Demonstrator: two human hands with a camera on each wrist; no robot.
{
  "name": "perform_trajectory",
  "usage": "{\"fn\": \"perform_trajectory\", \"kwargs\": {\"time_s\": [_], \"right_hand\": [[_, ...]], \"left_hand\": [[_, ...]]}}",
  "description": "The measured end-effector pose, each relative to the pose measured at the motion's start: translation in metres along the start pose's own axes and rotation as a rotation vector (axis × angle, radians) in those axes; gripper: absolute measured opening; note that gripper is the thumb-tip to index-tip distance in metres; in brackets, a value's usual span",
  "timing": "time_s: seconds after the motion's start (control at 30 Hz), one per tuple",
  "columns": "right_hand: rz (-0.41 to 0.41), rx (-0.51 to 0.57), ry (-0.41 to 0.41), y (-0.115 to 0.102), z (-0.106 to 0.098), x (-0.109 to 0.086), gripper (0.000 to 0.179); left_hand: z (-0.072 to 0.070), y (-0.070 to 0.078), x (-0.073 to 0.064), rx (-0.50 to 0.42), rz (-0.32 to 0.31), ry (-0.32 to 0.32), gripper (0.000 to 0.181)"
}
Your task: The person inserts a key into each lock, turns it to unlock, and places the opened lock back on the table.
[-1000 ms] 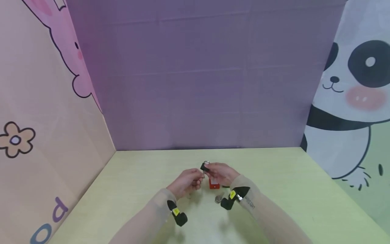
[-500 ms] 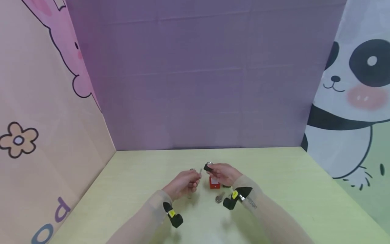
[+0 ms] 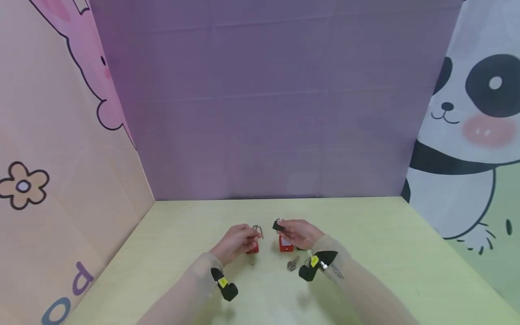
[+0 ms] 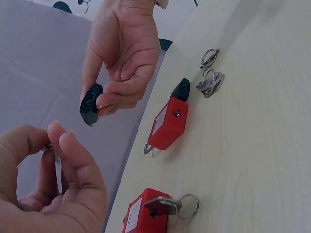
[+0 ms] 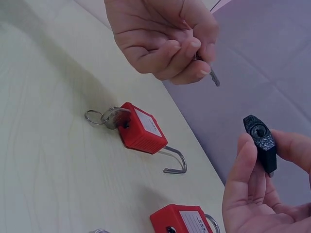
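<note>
My right hand (image 3: 299, 231) pinches a small black padlock (image 5: 261, 141) between thumb and fingers, its keyhole side facing left. Its shackle sticks up in the head view. To the left, my left hand (image 3: 237, 243) holds a key (image 5: 214, 76) by its head, the blade poking past the fingertips. Hand and padlock are apart. Beneath the left hand lies a red padlock (image 5: 141, 128) with its shackle open and a ringed key (image 4: 163, 205) in its keyhole. Another red padlock (image 4: 167, 124), its keyhole bare, lies nearer the right hand.
Beside the second red padlock lies another black padlock (image 4: 181, 90). Loose keys (image 4: 210, 83) on rings rest on the pale wooden table (image 3: 365, 253) nearer the body. A purple backdrop (image 3: 280, 113) stands behind, with printed cartoon panels on either side.
My left hand has drawn back leftward with the key, away from the black padlock. The open red padlock shows more from behind it. My right hand has shifted slightly right, still gripping the black padlock.
</note>
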State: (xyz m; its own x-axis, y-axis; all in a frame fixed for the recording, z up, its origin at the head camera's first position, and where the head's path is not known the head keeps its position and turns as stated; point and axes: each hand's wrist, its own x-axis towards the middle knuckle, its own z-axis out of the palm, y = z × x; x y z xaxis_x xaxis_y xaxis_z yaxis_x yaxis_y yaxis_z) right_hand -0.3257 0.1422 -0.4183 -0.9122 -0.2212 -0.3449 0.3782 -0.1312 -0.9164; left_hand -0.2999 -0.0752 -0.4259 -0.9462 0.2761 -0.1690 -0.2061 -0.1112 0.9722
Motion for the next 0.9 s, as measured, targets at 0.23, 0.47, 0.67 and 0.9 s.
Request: {"fn": "perform_trajectory", "kwargs": {"time_s": [0.23, 0.47, 0.67, 0.9], "right_hand": [[0.006, -0.010, -0.006, 0.0002, 0.0003, -0.0004, 0.032], [0.005, 0.002, 0.001, 0.0002, 0.0016, -0.0003, 0.033], [0.003, 0.001, -0.004, -0.0007, 0.0031, 0.0010, 0.033], [0.010, 0.000, 0.005, -0.0012, 0.0032, 0.0041, 0.035]], "left_hand": [[-0.0036, -0.0016, 0.0004, -0.018, -0.004, 0.008, 0.013], [-0.0044, -0.0032, 0.0030, -0.001, -0.026, 0.065, 0.037], [-0.0046, -0.0033, 0.0032, 0.039, -0.002, 0.068, 0.038], [-0.0035, -0.0052, 0.0042, 0.085, 0.018, 0.052, 0.034]]}}
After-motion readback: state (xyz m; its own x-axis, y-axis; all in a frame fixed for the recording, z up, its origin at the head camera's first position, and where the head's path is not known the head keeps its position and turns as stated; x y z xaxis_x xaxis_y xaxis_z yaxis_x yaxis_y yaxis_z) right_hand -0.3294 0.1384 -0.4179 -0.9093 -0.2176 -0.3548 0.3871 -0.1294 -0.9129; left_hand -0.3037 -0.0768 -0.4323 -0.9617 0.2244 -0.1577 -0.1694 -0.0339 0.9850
